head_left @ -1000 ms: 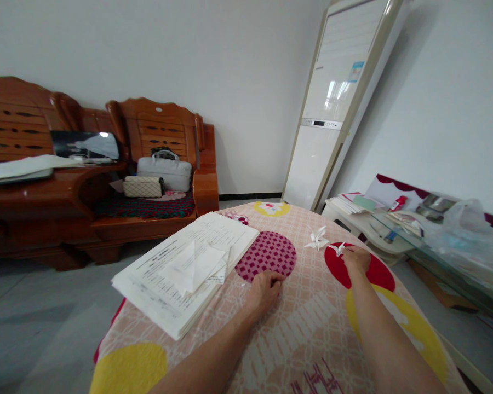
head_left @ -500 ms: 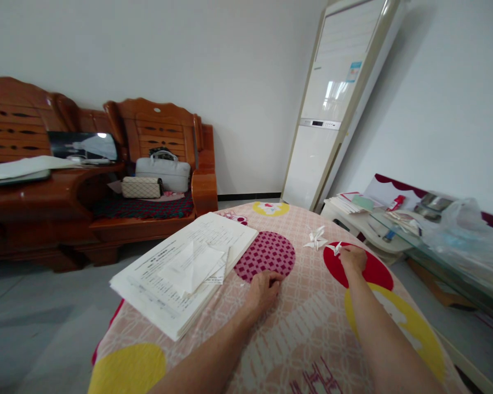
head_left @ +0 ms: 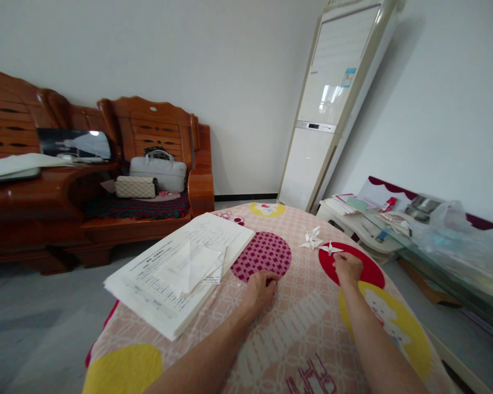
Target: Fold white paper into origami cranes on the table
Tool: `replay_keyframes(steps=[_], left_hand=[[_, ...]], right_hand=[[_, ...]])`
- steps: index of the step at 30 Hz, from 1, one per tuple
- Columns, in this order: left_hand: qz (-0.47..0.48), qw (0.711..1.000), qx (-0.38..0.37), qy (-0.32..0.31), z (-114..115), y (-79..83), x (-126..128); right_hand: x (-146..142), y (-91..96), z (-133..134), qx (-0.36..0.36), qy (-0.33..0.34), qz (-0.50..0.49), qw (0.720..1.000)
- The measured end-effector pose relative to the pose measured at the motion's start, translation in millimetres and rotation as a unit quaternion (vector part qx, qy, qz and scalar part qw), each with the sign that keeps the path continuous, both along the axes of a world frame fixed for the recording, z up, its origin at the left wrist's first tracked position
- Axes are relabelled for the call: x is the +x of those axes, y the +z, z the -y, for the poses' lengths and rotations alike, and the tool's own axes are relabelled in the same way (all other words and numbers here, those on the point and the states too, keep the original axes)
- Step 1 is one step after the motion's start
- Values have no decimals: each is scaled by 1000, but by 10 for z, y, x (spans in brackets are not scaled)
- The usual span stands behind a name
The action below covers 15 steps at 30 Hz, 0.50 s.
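Tblcloth (head_left: 308, 276) has sm. paper bird (head_left: 330, 249) just beyond fingertips of R hand (head_left: 349, 267).

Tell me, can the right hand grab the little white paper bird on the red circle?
Probably yes: the right hand is right beside the paper bird, and nothing seems to stand between them. I can't tell whether the fingers touch it.

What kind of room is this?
Probably a living room in someone's home: there's a carved wooden sofa with handbags on its seat, a tall white air conditioner in the corner, and a table with a patterned cloth.
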<state>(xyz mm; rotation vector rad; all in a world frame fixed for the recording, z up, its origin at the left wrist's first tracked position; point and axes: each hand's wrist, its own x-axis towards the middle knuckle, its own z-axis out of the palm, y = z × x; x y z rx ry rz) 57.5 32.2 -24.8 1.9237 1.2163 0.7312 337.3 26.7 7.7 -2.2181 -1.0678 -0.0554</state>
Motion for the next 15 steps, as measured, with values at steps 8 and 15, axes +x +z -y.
replay_keyframes(steps=[8, 15], left_hand=[[5, 1000, -3, -9, -28, 23, 8], [-6, 999, 32, -23, -6, 116, -83]], right_hand=[[-1157, -162, 604, -140, 280, -20, 950], [-1511, -284, 771, -130, 212, 55, 967]])
